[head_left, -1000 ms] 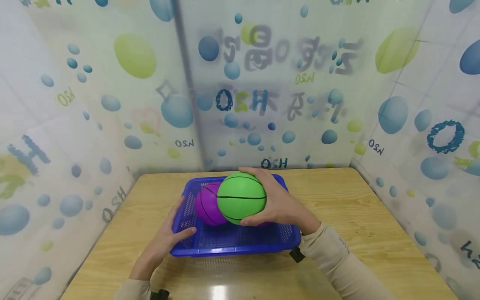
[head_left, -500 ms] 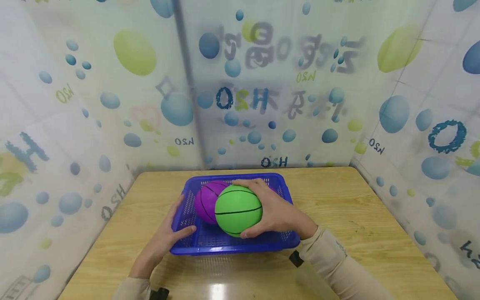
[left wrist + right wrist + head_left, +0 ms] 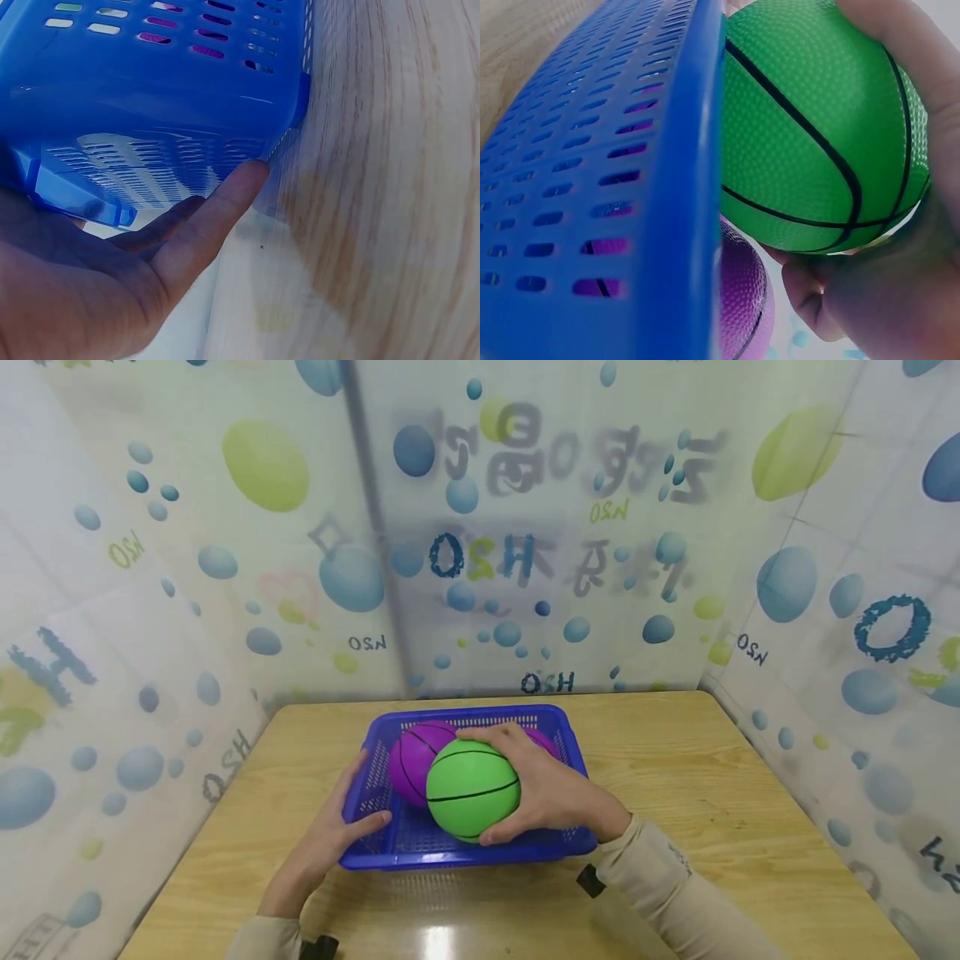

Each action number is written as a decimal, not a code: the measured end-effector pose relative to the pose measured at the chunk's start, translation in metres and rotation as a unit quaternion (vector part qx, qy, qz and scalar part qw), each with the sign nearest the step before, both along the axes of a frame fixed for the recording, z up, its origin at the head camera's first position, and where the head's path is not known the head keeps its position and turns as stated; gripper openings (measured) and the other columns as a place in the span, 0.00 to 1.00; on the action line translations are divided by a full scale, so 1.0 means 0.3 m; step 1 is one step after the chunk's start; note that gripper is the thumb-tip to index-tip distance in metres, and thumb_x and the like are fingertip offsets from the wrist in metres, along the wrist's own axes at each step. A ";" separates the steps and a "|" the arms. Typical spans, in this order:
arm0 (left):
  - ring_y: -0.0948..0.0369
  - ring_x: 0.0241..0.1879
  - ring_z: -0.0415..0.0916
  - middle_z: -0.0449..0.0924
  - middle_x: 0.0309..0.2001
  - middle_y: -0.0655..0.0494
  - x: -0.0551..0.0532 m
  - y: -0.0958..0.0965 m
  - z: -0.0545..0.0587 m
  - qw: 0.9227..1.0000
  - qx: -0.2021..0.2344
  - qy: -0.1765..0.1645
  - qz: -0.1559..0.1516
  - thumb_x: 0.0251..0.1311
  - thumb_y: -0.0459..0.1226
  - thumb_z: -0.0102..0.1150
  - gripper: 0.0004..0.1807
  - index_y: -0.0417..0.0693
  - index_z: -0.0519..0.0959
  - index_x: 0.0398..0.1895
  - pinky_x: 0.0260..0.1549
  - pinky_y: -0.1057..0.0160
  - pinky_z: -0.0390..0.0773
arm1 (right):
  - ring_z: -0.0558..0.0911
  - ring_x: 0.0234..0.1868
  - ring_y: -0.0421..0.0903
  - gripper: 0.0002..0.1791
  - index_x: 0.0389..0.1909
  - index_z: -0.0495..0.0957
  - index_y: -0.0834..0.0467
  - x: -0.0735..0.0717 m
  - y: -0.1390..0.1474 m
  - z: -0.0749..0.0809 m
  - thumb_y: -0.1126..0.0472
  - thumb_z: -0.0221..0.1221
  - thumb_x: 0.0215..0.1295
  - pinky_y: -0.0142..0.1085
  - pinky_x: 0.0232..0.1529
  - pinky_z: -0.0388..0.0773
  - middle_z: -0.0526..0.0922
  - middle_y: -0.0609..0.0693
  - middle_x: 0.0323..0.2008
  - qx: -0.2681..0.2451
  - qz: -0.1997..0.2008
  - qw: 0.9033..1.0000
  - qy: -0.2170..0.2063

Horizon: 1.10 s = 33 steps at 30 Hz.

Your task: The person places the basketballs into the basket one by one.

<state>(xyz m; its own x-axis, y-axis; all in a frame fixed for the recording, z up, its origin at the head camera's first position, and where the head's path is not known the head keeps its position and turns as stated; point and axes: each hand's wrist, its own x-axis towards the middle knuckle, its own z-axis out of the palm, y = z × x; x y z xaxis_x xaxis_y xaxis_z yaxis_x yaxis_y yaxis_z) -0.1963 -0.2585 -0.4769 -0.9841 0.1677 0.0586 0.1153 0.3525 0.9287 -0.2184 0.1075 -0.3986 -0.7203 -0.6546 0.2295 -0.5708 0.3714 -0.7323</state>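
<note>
My right hand (image 3: 551, 789) grips a green ball (image 3: 472, 793) with black lines like a small basketball, thumb at the front and fingers over the back. The ball is low in a blue perforated plastic basket (image 3: 465, 860). To its left in the basket lies a purple ball (image 3: 412, 764) of the same kind. More purple (image 3: 543, 741) shows behind my right hand, mostly hidden. At the basket's left end my left hand (image 3: 322, 843) holds the rim, thumb over the inside and fingers along the outer wall. In the right wrist view, the green ball (image 3: 810, 127) overlaps the basket's rim.
The basket stands on a light wooden table (image 3: 675, 827). A curtain (image 3: 480, 527) printed with blue and green drops hangs close behind the table, with similar panels at both sides.
My right hand has brought the green ball down and toward me, slightly left, lower into the basket. More purple now shows behind that hand. My left hand stays at the rim.
</note>
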 end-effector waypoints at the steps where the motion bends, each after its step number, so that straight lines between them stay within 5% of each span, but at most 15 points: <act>1: 0.30 0.88 0.37 0.37 0.93 0.43 0.000 0.000 -0.001 1.000 0.000 0.000 0.000 0.68 0.41 0.74 0.60 0.63 0.44 0.94 0.80 0.20 0.41 | 0.77 0.68 0.50 0.66 0.86 0.61 0.28 0.001 -0.001 -0.002 0.41 0.89 0.46 0.51 0.63 0.84 0.65 0.45 0.73 0.001 0.001 1.000 -0.001; 9: 0.30 0.88 0.38 0.37 0.93 0.44 -0.001 -0.001 -0.009 1.000 0.002 0.001 0.000 0.68 0.40 0.74 0.60 0.63 0.44 0.94 0.80 0.20 0.41 | 0.76 0.70 0.51 0.65 0.86 0.60 0.28 0.007 0.000 -0.012 0.40 0.88 0.48 0.52 0.63 0.83 0.64 0.46 0.76 0.015 0.008 1.000 0.004; 16: 0.31 0.88 0.38 0.38 0.93 0.44 -0.004 0.000 -0.004 1.000 0.002 0.003 0.000 0.68 0.40 0.74 0.60 0.63 0.44 0.94 0.80 0.21 0.41 | 0.58 0.84 0.60 0.63 0.87 0.59 0.29 0.009 0.007 -0.002 0.38 0.85 0.52 0.73 0.70 0.71 0.51 0.52 0.88 0.023 0.000 0.999 0.037; 20: 0.30 0.88 0.38 0.38 0.92 0.43 -0.005 -0.002 -0.004 1.000 0.003 0.002 0.000 0.68 0.40 0.74 0.60 0.63 0.44 0.94 0.80 0.21 0.41 | 0.57 0.85 0.61 0.62 0.87 0.60 0.28 0.011 0.012 0.001 0.37 0.84 0.53 0.79 0.70 0.65 0.51 0.51 0.88 0.026 -0.010 0.999 0.034; 26: 0.30 0.88 0.38 0.38 0.92 0.41 -0.005 -0.006 -0.007 1.000 0.008 -0.004 0.000 0.68 0.41 0.74 0.60 0.64 0.44 0.94 0.80 0.20 0.41 | 0.57 0.85 0.60 0.62 0.87 0.60 0.32 0.018 0.018 -0.001 0.37 0.84 0.53 0.80 0.71 0.63 0.53 0.49 0.87 0.024 -0.018 0.999 0.036; 33: 0.29 0.87 0.41 0.38 0.92 0.40 -0.003 -0.006 -0.007 1.000 0.010 -0.004 -0.003 0.68 0.41 0.74 0.60 0.64 0.43 0.94 0.80 0.21 0.43 | 0.57 0.86 0.57 0.62 0.86 0.58 0.23 0.019 0.028 -0.008 0.35 0.84 0.53 0.78 0.73 0.62 0.54 0.49 0.87 0.031 -0.032 0.998 0.048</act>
<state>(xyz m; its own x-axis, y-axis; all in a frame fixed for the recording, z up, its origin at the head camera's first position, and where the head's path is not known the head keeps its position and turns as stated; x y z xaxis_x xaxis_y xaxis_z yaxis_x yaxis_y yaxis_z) -0.1971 -0.2602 -0.4789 -0.9837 0.1719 0.0534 0.1089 0.3327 0.9367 -0.2129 0.1159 -0.4010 -0.7382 -0.6228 0.2593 -0.6104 0.4528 -0.6499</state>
